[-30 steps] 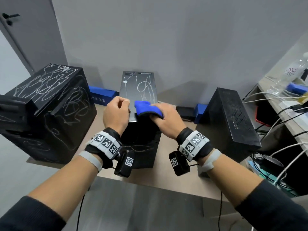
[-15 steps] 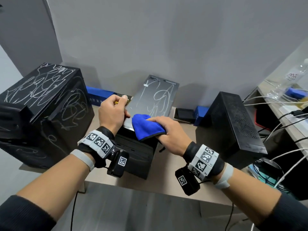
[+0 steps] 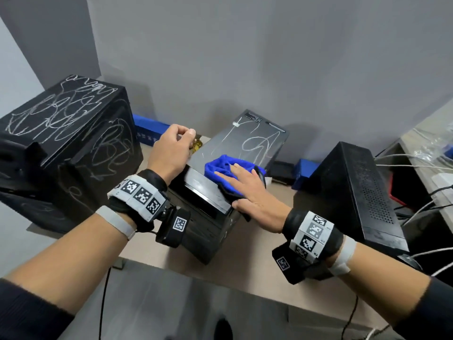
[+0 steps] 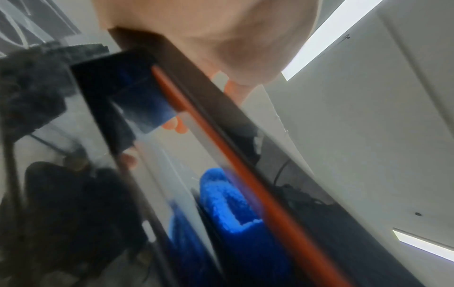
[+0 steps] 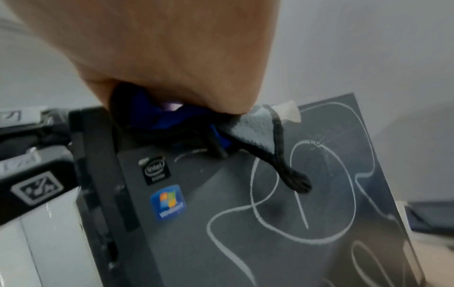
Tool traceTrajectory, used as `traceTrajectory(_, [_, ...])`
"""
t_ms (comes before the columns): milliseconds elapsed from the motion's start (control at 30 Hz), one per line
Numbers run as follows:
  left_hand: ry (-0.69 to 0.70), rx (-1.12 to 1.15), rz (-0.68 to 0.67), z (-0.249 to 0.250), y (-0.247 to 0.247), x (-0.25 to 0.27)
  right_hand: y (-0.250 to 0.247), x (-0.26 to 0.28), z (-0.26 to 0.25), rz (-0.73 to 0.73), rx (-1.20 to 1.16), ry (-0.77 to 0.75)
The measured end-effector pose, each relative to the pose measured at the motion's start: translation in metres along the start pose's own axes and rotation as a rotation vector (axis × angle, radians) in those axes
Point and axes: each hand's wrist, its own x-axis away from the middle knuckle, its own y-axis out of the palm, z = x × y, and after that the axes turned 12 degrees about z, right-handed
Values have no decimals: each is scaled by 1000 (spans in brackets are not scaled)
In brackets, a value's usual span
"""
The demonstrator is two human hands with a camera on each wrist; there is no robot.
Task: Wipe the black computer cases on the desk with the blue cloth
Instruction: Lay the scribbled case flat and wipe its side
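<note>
Three black computer cases stand on the desk. The slim middle case [image 3: 255, 141] lies tilted, with white scribbles on its upper panel [image 5: 270, 213]. My right hand [image 3: 247, 190] lies flat with straight fingers on the bunched blue cloth [image 3: 225, 168], pressing it on the panel's near end. The cloth's grey underside [image 5: 255, 128] sticks out beneath the palm. My left hand [image 3: 171, 148] is curled against the middle case's left edge and holds it. The big scribbled case [image 3: 63, 148] is on the left, the vented case [image 3: 355, 192] on the right.
Blue boxes [image 3: 149, 131] [image 3: 304, 170] lie along the grey wall behind the cases. White and black cables [image 3: 416, 163] crowd a second desk at the right. The desk's front edge [image 3: 245, 285] runs just below my wrists.
My right hand went from gripping the cloth to lying flat on it, and it slid toward the panel's right side. The middle case's far end swung right. My left hand moved farther along the left edge.
</note>
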Motion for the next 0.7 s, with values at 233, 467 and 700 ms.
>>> traceTrajectory(233, [87, -353, 68, 0, 8, 8, -25, -37, 68, 97, 281, -54])
traceTrajectory(467, [66, -307, 182, 6, 8, 13, -24, -72, 66, -14, 376, 93])
traceTrajectory(700, [40, -254, 205, 5, 5, 19, -40, -19, 23, -296, -50, -32])
